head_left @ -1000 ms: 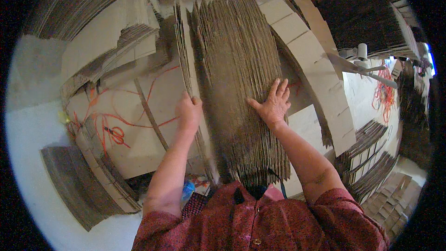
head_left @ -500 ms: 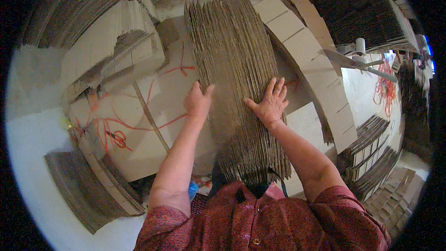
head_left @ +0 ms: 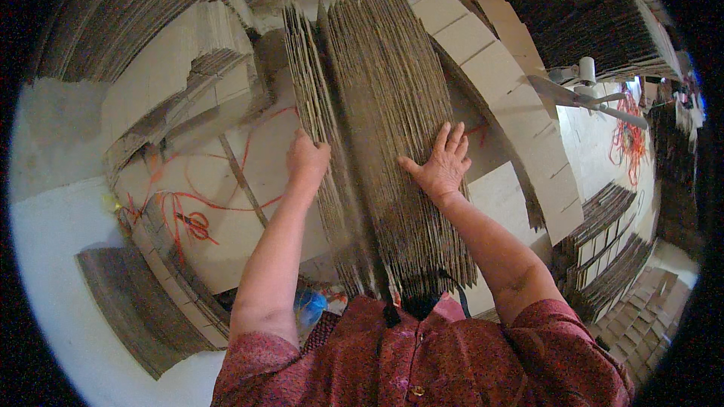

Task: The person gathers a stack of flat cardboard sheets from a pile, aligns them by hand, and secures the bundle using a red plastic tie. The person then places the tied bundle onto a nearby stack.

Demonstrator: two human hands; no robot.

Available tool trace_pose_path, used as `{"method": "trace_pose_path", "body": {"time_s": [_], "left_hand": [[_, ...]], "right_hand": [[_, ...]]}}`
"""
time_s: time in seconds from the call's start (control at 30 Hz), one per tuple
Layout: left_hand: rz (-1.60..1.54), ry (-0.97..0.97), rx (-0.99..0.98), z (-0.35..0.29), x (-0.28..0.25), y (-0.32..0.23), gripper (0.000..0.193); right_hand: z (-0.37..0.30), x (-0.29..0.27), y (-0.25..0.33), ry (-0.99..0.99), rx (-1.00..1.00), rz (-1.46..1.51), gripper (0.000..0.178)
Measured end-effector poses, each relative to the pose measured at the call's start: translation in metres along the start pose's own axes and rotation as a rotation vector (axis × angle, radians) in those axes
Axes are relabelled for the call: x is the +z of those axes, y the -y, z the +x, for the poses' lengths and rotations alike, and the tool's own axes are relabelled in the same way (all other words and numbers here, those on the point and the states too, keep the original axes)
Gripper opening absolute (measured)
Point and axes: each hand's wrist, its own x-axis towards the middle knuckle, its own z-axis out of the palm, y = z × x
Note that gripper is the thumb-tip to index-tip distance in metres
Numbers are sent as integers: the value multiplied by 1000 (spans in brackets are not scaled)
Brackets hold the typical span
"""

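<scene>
A long row of flattened cardboard pieces (head_left: pixel 392 90), packed on edge, runs away from my body. A thinner bunch of the same cardboard (head_left: pixel 303 68) leans apart from it on the left, with a dark gap between the two. My left hand (head_left: pixel 308 160) is closed around the left side of that bunch near its middle; its fingertips are partly hidden. My right hand (head_left: pixel 442 167) lies spread on the top edges of the main row, fingers pointing away and thumb out to the left.
Red cords (head_left: pixel 197 200) and a narrow strip (head_left: pixel 243 181) lie on the cardboard surface to the left. More cardboard stacks stand at the far left (head_left: pixel 181 68), near left (head_left: pixel 139 305) and right (head_left: pixel 513 98). A bladed fan (head_left: pixel 588 94) is at the right. Something blue (head_left: pixel 311 305) shows beside my left arm.
My left hand has moved left, taking a bunch of cardboard pieces away from the row and opening a gap. My right hand has stayed nearly in place.
</scene>
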Motion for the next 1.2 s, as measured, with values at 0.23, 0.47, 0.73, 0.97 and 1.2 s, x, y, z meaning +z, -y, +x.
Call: {"method": "trace_pose_path", "body": {"time_s": [0.23, 0.47, 0.73, 0.97, 1.2], "left_hand": [[184, -2, -63, -27, -24, -18, 32], [199, -93, -10, -31, -31, -32, 27], [340, -52, 5, -31, -57, -9, 30], [279, 77, -82, -57, -25, -26, 39], [164, 76, -103, -66, -2, -43, 47]], "right_hand": [[0, 1, 0, -13, 5, 11, 116], [0, -1, -1, -5, 9, 0, 115], [1, 6, -5, -55, -28, 25, 116], [0, 5, -2, -23, -23, 31, 117], [0, 6, -3, -35, -16, 3, 116]]}}
